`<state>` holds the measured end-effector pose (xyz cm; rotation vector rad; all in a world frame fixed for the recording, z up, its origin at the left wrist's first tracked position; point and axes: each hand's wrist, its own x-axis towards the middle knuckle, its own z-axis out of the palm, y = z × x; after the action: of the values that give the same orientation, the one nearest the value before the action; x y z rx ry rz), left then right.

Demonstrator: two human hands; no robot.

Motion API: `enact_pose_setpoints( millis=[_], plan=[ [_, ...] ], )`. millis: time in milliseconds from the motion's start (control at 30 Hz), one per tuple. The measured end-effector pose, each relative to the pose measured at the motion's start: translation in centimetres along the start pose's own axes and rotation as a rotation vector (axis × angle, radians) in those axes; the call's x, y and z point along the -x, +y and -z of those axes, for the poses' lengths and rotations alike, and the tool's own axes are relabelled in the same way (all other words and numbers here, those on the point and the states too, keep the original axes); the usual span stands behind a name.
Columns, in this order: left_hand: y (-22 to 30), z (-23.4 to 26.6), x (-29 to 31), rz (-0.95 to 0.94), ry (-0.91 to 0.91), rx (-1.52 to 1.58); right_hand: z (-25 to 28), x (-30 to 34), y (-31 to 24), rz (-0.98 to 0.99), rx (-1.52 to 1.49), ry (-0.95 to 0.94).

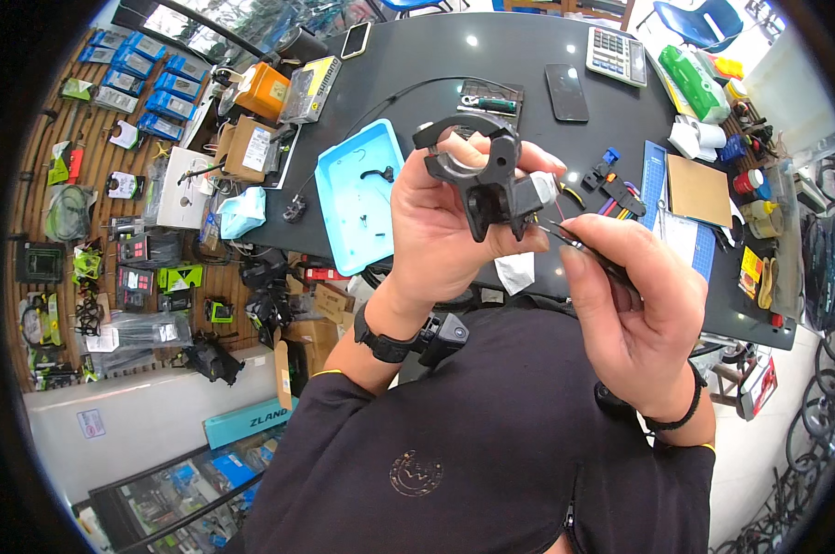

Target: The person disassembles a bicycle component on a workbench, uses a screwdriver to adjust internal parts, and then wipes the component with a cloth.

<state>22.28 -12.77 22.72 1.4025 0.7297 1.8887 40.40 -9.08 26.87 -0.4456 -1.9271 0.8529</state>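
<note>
My left hand point(424, 249) is closed around a black clamp-shaped part point(493, 180) with a round, open ring at its top, held up over the table. A small pale grey block point(532, 192) sits against the clamp's right side, and a thin red wire shows beside it. Pinched in my right hand point(644, 309) is a slim dark pointed tool point(591, 251), perhaps tweezers; its tip is close to the lower right of the clamp. Whether the tip touches anything, I cannot tell. My palm and fingers hide part of the clamp.
On the dark table point(417, 55) lie a light blue tray point(348, 198) with small black parts, a black phone point(566, 92), a calculator point(616, 55) and a blue cutting mat point(653, 175). A small tool case point(491, 103) lies beyond my hands. Boxes point(251, 148) crowd the left side.
</note>
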Motion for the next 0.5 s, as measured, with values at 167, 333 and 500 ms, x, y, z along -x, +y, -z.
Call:
enact_pose_setpoints(
  millis=[167, 333, 500],
  plan=[
    [-0.1, 0.2, -0.2, 0.036, -0.055, -0.108, 0.5, 0.1, 0.0, 0.002, 0.023, -0.019],
    [-0.1, 0.1, -0.2, 0.073, -0.042, -0.080, 0.9, 0.0, -0.3, -0.015, 0.064, -0.056],
    [0.0, 0.1, -0.4, 0.089, -0.042, -0.074, 1.2, -0.2, -0.2, -0.018, 0.095, -0.073]
  ],
)
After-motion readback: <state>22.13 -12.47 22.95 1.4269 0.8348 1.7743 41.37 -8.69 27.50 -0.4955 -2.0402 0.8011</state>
